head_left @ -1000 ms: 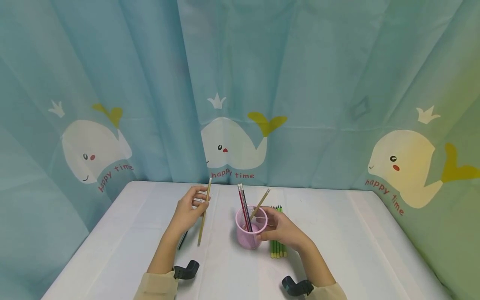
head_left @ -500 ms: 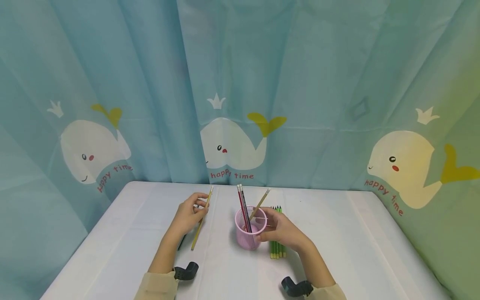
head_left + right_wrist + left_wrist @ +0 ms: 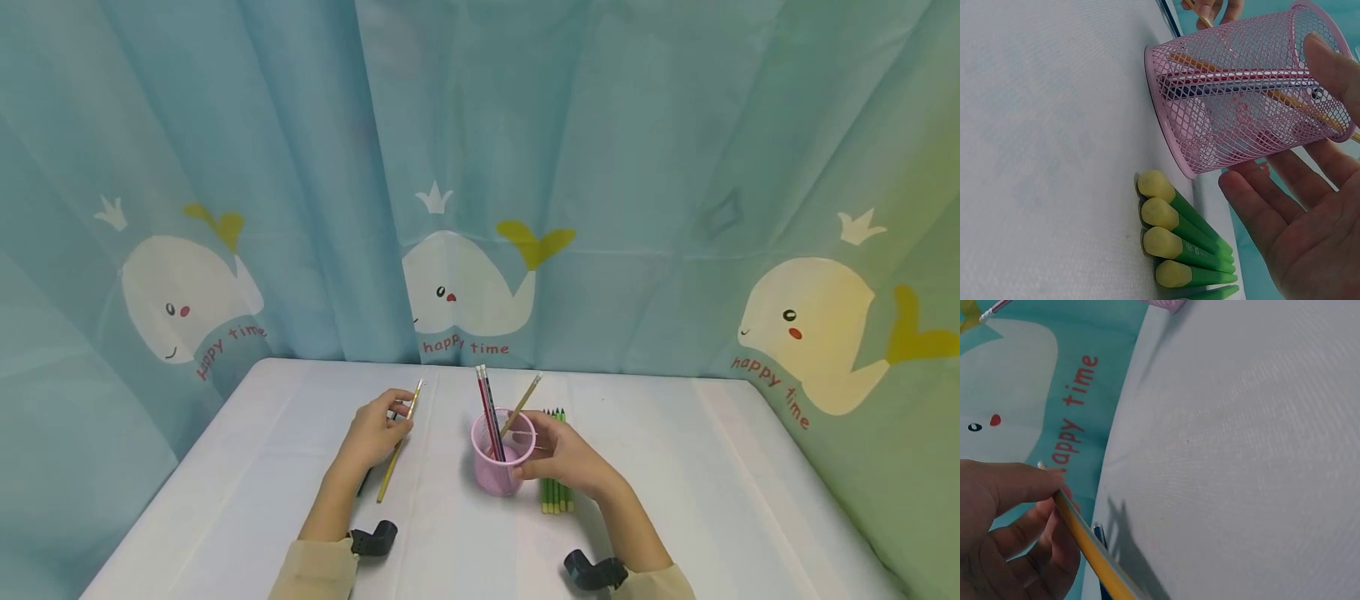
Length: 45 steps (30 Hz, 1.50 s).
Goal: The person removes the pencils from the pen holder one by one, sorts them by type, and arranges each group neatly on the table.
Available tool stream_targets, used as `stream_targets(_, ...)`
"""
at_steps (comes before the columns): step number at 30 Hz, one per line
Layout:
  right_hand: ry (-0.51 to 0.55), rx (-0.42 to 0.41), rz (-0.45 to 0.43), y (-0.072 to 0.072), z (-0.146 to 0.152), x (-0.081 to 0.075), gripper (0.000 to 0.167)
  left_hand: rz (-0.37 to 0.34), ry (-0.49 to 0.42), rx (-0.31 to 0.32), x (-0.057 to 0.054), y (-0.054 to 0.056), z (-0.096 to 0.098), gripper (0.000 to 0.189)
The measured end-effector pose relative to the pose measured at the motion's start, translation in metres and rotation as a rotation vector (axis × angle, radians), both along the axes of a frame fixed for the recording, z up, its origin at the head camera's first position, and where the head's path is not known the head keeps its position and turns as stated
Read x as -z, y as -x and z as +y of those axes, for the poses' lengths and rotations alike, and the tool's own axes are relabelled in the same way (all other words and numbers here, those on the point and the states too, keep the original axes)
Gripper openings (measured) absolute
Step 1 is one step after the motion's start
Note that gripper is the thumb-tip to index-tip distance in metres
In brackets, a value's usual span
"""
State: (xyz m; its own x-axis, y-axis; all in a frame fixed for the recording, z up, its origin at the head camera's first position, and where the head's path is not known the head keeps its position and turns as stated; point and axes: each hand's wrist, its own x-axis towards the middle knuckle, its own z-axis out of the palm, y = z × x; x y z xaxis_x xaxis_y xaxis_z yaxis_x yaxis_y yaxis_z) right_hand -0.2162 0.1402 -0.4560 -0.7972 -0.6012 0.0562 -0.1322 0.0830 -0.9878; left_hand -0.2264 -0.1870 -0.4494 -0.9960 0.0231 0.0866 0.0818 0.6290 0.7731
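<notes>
In the head view my left hand (image 3: 375, 429) pinches a yellow pencil (image 3: 387, 477) between thumb and fingers, its white-tipped end slanting up and away. A dark pencil (image 3: 364, 482) lies on the table beneath that hand, partly hidden by it; the left wrist view shows a bit of this dark pencil (image 3: 1099, 535) behind the yellow one. My right hand (image 3: 573, 460) holds the pink mesh pencil cup (image 3: 495, 478) from its right side, fingers behind and thumb in front. Inside the cup lean a red pencil (image 3: 482, 392), a black pencil (image 3: 489, 404) and a yellow-brown pencil (image 3: 525, 400).
Several green pencils (image 3: 555, 497) lie side by side on the white table (image 3: 675, 500), just right of the cup and partly under my right hand. A blue curtain (image 3: 637, 167) with whale prints hangs behind the table's back edge.
My left hand has come down slightly, and the yellow pencil has shifted lower and a little left. My right hand and the cup stay where they were.
</notes>
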Motion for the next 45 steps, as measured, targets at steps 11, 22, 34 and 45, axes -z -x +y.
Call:
stream_targets(11, -0.038, 0.024, 0.028, 0.0, 0.003, 0.001, 0.08, 0.007, 0.149, -0.023, 0.005, 0.003, 0.001, 0.04)
stream_targets(22, -0.024, 0.011, 0.026, 0.0, 0.002, 0.003, 0.078, 0.008, 0.261, -0.031, 0.004, -0.002, 0.003, 0.038)
stream_targets(34, 0.008, -0.004, -0.003, 0.001, 0.0, 0.001, 0.076, 0.008, 0.368, -0.055, 0.007, -0.005, 0.005, 0.031)
stream_targets(45, -0.016, 0.006, 0.019, 0.001, 0.0, 0.001, 0.077, 0.034, 0.342, -0.053, -0.001, -0.008, 0.006, 0.032)
